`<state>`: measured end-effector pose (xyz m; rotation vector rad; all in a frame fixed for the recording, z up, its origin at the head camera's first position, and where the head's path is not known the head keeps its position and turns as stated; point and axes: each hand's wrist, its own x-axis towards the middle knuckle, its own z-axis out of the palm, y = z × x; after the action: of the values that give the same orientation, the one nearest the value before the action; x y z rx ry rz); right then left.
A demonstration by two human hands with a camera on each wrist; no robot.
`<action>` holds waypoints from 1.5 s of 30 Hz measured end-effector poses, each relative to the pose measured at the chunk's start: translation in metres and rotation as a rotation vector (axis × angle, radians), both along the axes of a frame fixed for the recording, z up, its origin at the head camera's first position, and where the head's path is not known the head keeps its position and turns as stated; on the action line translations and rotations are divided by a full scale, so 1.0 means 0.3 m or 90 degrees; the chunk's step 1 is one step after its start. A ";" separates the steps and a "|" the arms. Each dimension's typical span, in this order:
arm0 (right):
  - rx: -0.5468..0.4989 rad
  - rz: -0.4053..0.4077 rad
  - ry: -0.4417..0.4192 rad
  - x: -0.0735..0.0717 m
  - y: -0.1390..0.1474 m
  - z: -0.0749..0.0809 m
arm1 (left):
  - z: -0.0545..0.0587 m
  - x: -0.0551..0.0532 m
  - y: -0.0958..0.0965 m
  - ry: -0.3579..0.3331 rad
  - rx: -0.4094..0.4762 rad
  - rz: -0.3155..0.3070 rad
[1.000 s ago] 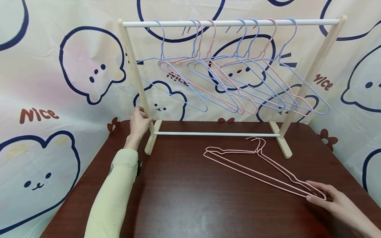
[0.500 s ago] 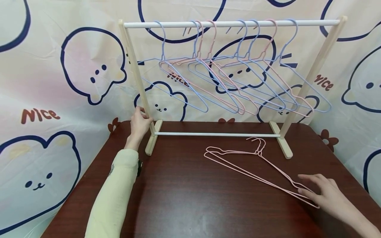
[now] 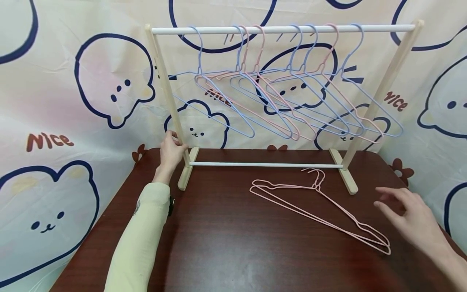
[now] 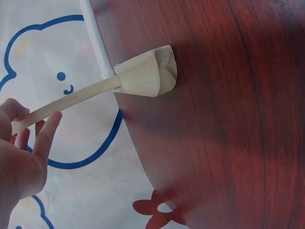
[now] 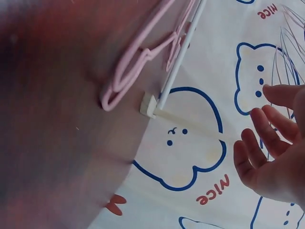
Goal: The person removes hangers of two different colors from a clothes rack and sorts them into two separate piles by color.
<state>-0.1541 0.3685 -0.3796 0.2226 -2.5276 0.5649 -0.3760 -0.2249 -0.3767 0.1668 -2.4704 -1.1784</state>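
At the left of the head view, my left hand (image 3: 170, 152) grips the lower part of the clothes rack's pale wooden left post (image 3: 166, 89). The left wrist view shows thumb and fingers of that hand (image 4: 24, 162) around the post (image 4: 76, 98). Two pink hangers (image 3: 315, 186) lie partly overlapped on the table, hooks toward the rack. To their right, my right hand (image 3: 416, 215) hovers with relaxed, slightly bent fingers, apart from them and holding nothing. In the right wrist view this hand (image 5: 276, 148) also appears bare, away from the pink hangers (image 5: 108, 98).
Several blue and pink hangers hang from the rack's white top rail (image 3: 270, 29). A white lower bar (image 3: 255, 164) joins the wooden feet, including the right foot (image 3: 346, 178). Behind the dark brown table (image 3: 226, 227) hangs a cartoon-printed cloth (image 3: 109, 150).
My right hand has let go of the pink hangers' right end and moved up and right, away from them. Their ends now rest on the table. My left hand stays on the post.
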 end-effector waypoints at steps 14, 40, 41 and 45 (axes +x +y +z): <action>-0.035 -0.056 0.073 -0.070 -0.005 0.104 | -0.006 -0.001 0.002 0.011 -0.005 -0.006; -0.040 -0.080 0.193 -0.263 -0.013 0.224 | 0.007 -0.008 0.013 0.007 0.002 -0.010; -0.043 -0.079 0.188 -0.273 -0.013 0.226 | 0.004 -0.007 0.010 0.005 0.002 -0.008; -0.045 -0.094 0.172 -0.301 -0.023 0.231 | -0.002 -0.005 -0.001 0.005 0.003 -0.006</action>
<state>-0.2443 0.3617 -0.3105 0.0797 -2.2368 0.5264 -0.3774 -0.2252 -0.3772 0.1515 -2.4641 -1.1863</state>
